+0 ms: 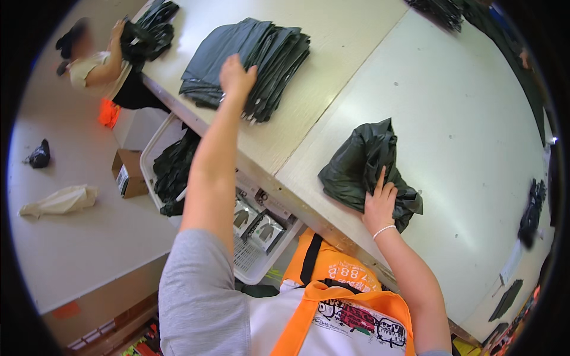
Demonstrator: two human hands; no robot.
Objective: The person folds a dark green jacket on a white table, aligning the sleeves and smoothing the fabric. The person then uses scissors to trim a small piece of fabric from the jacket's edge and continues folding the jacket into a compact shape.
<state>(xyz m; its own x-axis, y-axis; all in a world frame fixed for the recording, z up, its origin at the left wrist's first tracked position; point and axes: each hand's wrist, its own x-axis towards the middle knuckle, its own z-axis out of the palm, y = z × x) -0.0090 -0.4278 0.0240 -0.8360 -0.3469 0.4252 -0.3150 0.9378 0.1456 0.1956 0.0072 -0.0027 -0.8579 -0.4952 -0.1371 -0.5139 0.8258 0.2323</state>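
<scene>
My left grip (pixel 236 77) is over the stack of folded black plastic bags (pixel 270 53), thumb parted from the fingers; I cannot tell how firmly it touches. The stack sits on the pale worktop (pixel 475 148). To the right of the stack and nearer to me lies the crumpled black plastic bag (pixel 359 160), with my right grip (pixel 380 204) on it. There my index finger points up along the plastic, and I cannot tell whether I pinch any of it. Left of the stack, a co-worker (pixel 98 71) handles a bunched black bag (pixel 148 35). Below and left of the stack stands a white basket (pixel 143 160) of black plastic.
</scene>
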